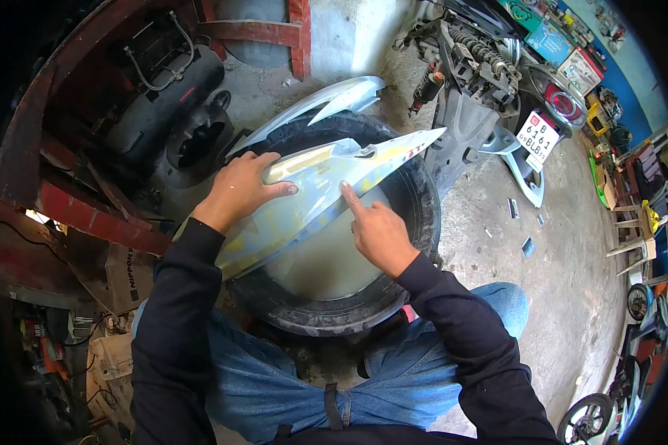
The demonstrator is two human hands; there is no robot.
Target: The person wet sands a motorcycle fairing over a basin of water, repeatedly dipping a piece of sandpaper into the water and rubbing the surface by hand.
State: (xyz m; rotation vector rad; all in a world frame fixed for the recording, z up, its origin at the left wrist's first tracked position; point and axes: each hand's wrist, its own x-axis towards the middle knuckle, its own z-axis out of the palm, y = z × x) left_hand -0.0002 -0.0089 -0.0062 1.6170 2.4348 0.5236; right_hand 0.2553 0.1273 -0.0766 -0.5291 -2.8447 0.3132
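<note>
A motorcycle body panel, pale with worn yellow and blue-grey patches, lies slanted across a round black tub holding cloudy liquid. My left hand grips the panel's upper left edge, thumb on its face and fingers over the rim. With its index finger extended, my right hand touches the panel's surface near the middle; its other fingers are curled. Behind, a second whitish panel rests on the tub's far rim.
A partly dismantled motorcycle with a tail light stands at the upper right. A black air compressor tank is at the upper left, beside a red frame. Small blue-and-white pieces lie on the concrete floor.
</note>
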